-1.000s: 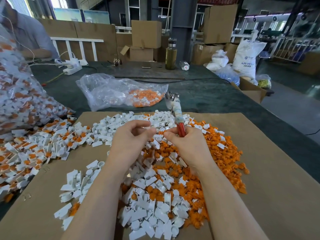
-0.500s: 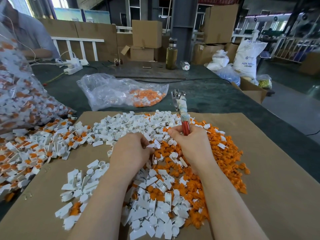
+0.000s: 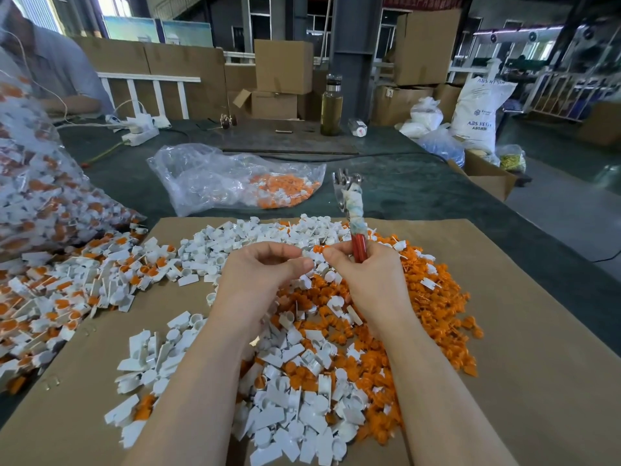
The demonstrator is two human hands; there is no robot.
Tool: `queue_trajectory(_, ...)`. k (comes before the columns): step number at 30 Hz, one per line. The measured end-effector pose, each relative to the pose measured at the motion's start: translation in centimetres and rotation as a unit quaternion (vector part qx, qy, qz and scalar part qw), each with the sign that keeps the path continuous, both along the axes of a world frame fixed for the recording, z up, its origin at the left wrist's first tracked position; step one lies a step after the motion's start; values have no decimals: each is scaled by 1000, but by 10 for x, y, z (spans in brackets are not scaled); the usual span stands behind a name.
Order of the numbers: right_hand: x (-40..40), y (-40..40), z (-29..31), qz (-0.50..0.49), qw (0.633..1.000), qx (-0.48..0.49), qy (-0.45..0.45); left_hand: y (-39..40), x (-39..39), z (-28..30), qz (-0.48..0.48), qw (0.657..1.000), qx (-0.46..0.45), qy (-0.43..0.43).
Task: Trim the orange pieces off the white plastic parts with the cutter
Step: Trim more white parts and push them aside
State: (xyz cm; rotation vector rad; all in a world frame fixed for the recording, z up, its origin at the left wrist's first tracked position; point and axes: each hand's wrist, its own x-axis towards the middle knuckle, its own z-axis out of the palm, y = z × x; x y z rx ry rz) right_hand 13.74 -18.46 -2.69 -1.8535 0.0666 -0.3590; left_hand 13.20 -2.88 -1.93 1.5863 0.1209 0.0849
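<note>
My left hand (image 3: 265,274) pinches a white part (image 3: 311,256) steady while my right hand (image 3: 364,275), clamped around the cutter (image 3: 353,216), helps align it.

White plastic parts (image 3: 295,412), small caps and flat tabs, heaped at the cardboard sheet's (image 3: 524,381) centre and near edge; more untrimmed ones spill over its left edge. Cut orange pieces (image 3: 433,317) piled centre-right. Cutter (image 3: 353,213) upright, red handle, cloth-wrapped shank, metal head up.
</note>
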Motion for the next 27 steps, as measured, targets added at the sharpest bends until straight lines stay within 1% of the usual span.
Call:
queue_trajectory(4, 0, 2, 0, 2, 1000, 0, -8, -2, -2, 3, -17, 997, -76, 16)
queue_trajectory(11, 0, 3, -1, -4, 1000, -12, -16, -5, -2, 3, 3, 993, -119, 13)
queue_trajectory(18, 0, 6, -3, -7, 998, -49, -31, -10, 0, 0, 50, 995, -83, 1)
queue_trajectory(21, 0, 8, -3, -7, 997, -63, -39, -12, -1, 0, 60, 994, -91, 6)
queue_trajectory(23, 0, 8, -3, -15, 995, -83, -53, -14, -2, 1, 60, 994, -92, 5)
queue_trajectory(27, -1, 10, -3, -36, 987, -136, -71, -15, -4, 4, 58, 996, -66, -5)
